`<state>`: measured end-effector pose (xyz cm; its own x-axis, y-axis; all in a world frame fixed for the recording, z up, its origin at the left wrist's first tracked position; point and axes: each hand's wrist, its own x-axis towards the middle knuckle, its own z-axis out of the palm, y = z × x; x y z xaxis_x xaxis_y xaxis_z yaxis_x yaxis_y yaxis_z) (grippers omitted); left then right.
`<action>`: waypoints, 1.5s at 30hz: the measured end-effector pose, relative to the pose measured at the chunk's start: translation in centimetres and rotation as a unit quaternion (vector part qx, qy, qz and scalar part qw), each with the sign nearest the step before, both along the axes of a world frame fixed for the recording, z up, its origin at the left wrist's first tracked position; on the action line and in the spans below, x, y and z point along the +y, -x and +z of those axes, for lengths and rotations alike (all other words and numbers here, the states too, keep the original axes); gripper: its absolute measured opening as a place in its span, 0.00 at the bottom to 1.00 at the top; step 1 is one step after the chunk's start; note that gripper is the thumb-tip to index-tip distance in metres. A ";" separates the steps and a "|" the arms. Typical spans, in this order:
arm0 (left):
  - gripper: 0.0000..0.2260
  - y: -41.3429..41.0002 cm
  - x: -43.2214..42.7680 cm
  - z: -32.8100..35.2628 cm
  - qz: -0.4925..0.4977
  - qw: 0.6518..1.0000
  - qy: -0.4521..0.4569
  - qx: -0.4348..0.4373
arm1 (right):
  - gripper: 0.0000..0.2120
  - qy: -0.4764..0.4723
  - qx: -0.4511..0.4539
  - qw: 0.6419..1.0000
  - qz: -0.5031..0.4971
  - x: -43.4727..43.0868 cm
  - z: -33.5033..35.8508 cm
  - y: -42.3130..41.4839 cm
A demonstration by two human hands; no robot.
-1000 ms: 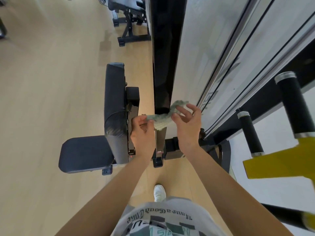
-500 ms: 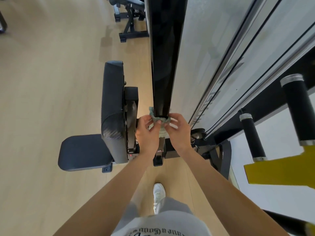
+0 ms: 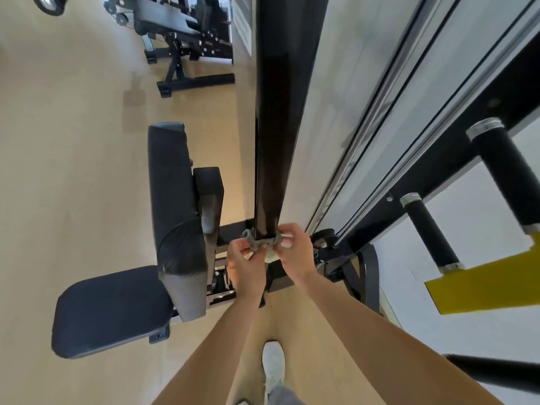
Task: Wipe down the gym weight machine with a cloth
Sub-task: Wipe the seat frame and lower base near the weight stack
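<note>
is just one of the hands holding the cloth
No, both the left hand and the right hand grip the cloth, which is looped round the black post.

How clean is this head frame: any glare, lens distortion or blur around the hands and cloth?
Head view: the wide-angle lens splays the black post and the rails outward; a soft sheen runs down the post, not blown out; the cloth, left hand and right hand are slightly soft but readable; light is even.
</note>
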<state>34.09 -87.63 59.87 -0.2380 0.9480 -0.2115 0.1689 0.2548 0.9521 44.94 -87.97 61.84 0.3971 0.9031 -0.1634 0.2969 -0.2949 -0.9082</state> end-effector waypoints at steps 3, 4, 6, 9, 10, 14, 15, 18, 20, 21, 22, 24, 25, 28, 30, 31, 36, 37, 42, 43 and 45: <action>0.12 0.4 0.0 -3.0 -0.001 1.000 -0.006 0.004 | 0.13 0.013 0.021 1.000 -0.007 -0.2 -2.9 0.1; 0.11 0.4 -0.2 -4.0 0.000 1.000 -0.005 -0.001 | 0.13 0.015 0.028 0.999 -0.008 -0.2 -3.9 0.2; 0.10 0.5 -0.4 -6.3 -0.004 1.000 0.001 -0.015 | 0.13 0.017 0.042 0.999 -0.010 -0.2 -6.2 0.3; 0.11 0.6 -0.2 -9.8 -0.016 1.000 0.004 -0.022 | 0.13 0.006 0.057 0.998 -0.011 -0.3 -10.6 0.4; 0.12 0.6 -0.1 -11.0 -0.017 1.000 -0.001 -0.014 | 0.13 0.003 0.059 0.998 -0.008 -0.2 -12.2 0.3; 0.14 0.4 0.0 -16.6 -0.019 1.000 -0.023 0.005 | 0.14 -0.001 0.071 0.997 -0.011 -0.4 -19.3 0.2; 0.13 0.3 -0.1 -18.2 -0.018 0.999 -0.026 0.009 | 0.13 -0.003 0.074 0.997 -0.013 -0.5 -21.0 0.2; 0.13 0.1 -0.1 -22.9 -0.010 0.999 -0.038 0.003 | 0.12 -0.029 0.062 0.998 -0.012 -0.7 -26.1 0.5; 0.13 0.1 -0.3 -26.6 -0.009 0.998 -0.056 0.000 | 0.12 -0.052 0.066 0.996 -0.018 -1.1 -29.7 0.9; 0.12 0.2 -0.3 -28.6 -0.013 0.998 -0.063 0.000 | 0.13 -0.062 0.072 0.995 -0.025 -1.4 -31.6 1.1; 0.11 0.3 -0.4 -30.7 -0.016 0.998 -0.068 0.000 | 0.13 -0.074 0.073 0.994 -0.031 -1.6 -33.6 1.4; 0.09 0.7 -0.3 -35.1 -0.021 0.997 -0.075 -0.007 | 0.16 -0.100 0.084 0.991 -0.034 -2.3 -37.4 2.2; 0.09 0.9 -0.1 -37.2 -0.025 0.996 -0.084 -0.012 | 0.18 -0.113 0.095 0.989 -0.032 -2.6 -39.2 2.6; 0.08 1.4 0.3 -42.8 -0.039 0.992 -0.122 -0.020 | 0.21 -0.153 0.112 0.981 -0.031 -3.0 -44.1 3.3; 0.09 1.7 0.5 -45.9 -0.051 0.987 -0.151 -0.016 | 0.21 -0.184 0.102 0.977 -0.034 -2.9 -47.3 3.4; 0.09 1.8 0.6 -47.4 -0.060 0.984 -0.166 -0.014 | 0.20 -0.194 0.094 0.976 -0.038 -2.8 -48.8 3.3; 0.10 2.5 1.4 -54.5 -0.088 0.975 -0.204 -0.003 | 0.20 -0.189 0.063 0.979 -0.045 -2.5 -57.2 3.0; 0.10 2.5 1.4 -55.9 -0.089 0.976 -0.198 0.007 | 0.20 -0.172 0.062 0.982 -0.043 -2.3 -58.5 3.1; 0.09 2.2 0.5 -61.7 -0.067 0.993 -0.095 0.021 | 0.15 -0.083 0.025 0.994 -0.063 -1.6 -62.2 2.7; 0.09 2.2 0.5 -62.6 -0.067 0.995 -0.072 0.030 | 0.14 -0.061 0.031 0.996 -0.065 -1.5 -62.6 2.6; 0.09 2.4 0.5 -63.8 -0.074 0.996 -0.034 0.042 | 0.13 -0.019 0.037 0.997 -0.065 -1.4 -63.6 2.3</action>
